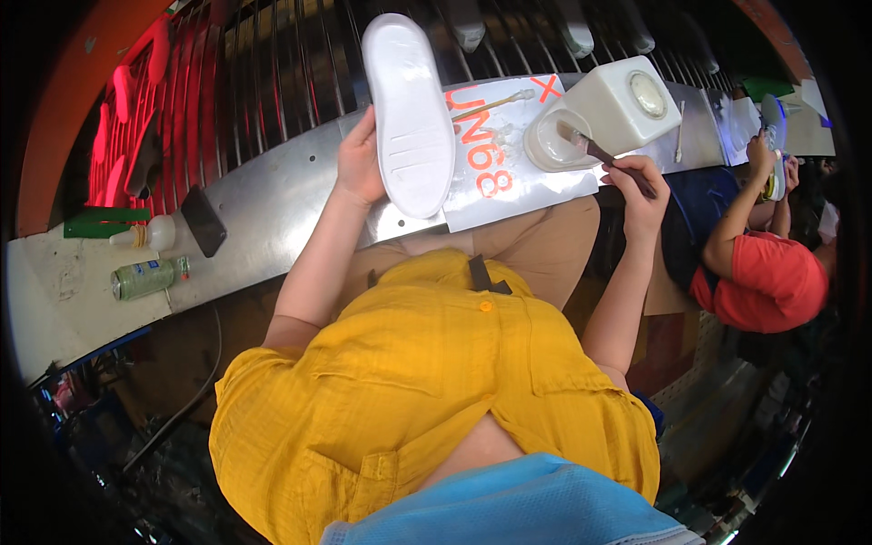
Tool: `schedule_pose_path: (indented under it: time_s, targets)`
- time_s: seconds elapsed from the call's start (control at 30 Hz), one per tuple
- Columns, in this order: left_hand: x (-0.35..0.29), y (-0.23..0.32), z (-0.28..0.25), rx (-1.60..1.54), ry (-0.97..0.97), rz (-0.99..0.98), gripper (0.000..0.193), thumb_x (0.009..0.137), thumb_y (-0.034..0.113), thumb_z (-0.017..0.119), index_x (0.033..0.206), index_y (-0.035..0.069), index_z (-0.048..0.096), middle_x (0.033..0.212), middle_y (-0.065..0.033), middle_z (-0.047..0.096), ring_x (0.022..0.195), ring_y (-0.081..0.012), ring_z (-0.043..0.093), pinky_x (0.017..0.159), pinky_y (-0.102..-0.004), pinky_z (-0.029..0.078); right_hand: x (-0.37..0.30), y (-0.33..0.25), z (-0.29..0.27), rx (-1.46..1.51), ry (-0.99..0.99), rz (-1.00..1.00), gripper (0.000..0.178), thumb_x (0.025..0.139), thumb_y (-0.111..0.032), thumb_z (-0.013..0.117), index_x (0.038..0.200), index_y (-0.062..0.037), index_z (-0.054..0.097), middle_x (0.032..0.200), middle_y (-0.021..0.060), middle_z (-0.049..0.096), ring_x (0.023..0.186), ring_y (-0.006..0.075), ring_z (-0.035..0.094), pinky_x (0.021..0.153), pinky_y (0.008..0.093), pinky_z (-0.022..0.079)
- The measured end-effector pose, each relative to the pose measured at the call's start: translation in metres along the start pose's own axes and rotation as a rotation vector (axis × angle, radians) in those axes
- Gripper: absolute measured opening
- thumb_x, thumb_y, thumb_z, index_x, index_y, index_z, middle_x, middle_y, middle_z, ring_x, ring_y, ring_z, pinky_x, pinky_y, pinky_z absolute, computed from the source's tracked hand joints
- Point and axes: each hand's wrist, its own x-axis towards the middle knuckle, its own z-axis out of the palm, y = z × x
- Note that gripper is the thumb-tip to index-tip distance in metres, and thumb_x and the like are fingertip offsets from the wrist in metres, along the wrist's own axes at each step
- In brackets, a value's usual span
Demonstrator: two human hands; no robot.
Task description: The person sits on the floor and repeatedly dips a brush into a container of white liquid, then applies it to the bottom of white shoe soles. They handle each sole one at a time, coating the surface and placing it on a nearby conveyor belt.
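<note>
A white shoe sole [411, 118] is held up over the bench by my left hand [361, 162], which grips it along its left edge. The sole's face looks wet or glossy in places. Between the fingers of my right hand [641, 193] is a dark-handled brush [610, 158]. Its bristles dip into a clear cup [548, 143] of whitish liquid. Just behind the cup stands a white plastic jug [627, 107] with a round cap. Under the cup lies a white sheet [486, 204] with orange marks, and a thin stick-like brush [495, 104] rests across it.
Metal rollers [300, 54] run behind the steel bench [263, 200], carrying several soles. At left are a phone [203, 221], a green can [143, 279], a white bottle [160, 233] and soles under red light. A co-worker in a red shirt [772, 280] handles a shoe at right.
</note>
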Motion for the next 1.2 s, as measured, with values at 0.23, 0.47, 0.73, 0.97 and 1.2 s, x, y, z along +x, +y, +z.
schedule_pose_path:
  time_s: [0.23,0.47,0.73,0.97,1.2]
  targets:
    - [0.008,-0.04,0.02,-0.161,-0.017,-0.146,0.062,0.108,0.047,0.031,0.153,0.005,0.041,0.145,-0.0185,0.054,0.127,-0.0328,0.06,0.104,-0.0486,0.054,-0.028,0.071,-0.001,0.693,0.33,0.265,0.013,0.094,-0.009,0.067,0.102,0.0001,0.061,0.091,0.018,0.072,0.077,0.024,0.07,0.075,0.0347,0.056]
    - [0.016,-0.046,0.028,-0.074,0.021,-0.278,0.061,0.109,0.045,0.028,0.155,0.007,0.037,0.147,-0.0194,0.052,0.127,-0.0346,0.06,0.101,-0.0502,0.056,-0.023,0.052,0.03,1.278,0.022,0.461,0.014,0.092,-0.015,0.062,0.099,-0.0021,0.063,0.088,0.0119,0.071,0.075,0.0172,0.066,0.069,0.0293,0.049]
    - [0.006,-0.042,0.039,-0.078,-0.088,-0.325,0.062,0.109,0.047,0.027,0.154,0.005,0.037,0.144,-0.0231,0.053,0.122,-0.038,0.062,0.095,-0.0546,0.058,-0.001,-0.05,0.094,-0.076,-0.44,-0.259,0.015,0.085,0.007,0.068,0.099,0.0018,0.07,0.089,0.0078,0.07,0.081,0.0161,0.069,0.072,0.0272,0.054]
    - [-0.013,-0.027,0.05,-0.264,-0.269,-0.336,0.063,0.108,0.044,0.031,0.156,0.003,0.033,0.147,-0.0215,0.05,0.126,-0.0392,0.059,0.099,-0.0526,0.056,0.036,-0.058,0.101,-0.335,-0.215,-0.547,0.015,0.084,0.007,0.068,0.097,-0.0008,0.07,0.09,0.0088,0.07,0.078,0.0204,0.068,0.068,0.0282,0.053]
    - [-0.012,-0.026,0.05,-0.266,-0.2,-0.286,0.063,0.108,0.046,0.028,0.158,0.006,0.031,0.151,-0.024,0.047,0.127,-0.0432,0.057,0.099,-0.0621,0.051,0.019,-0.059,0.126,-0.416,0.013,-0.823,0.019,0.078,0.009,0.071,0.093,-0.001,0.071,0.091,0.0135,0.072,0.076,0.0275,0.069,0.067,0.0321,0.054]
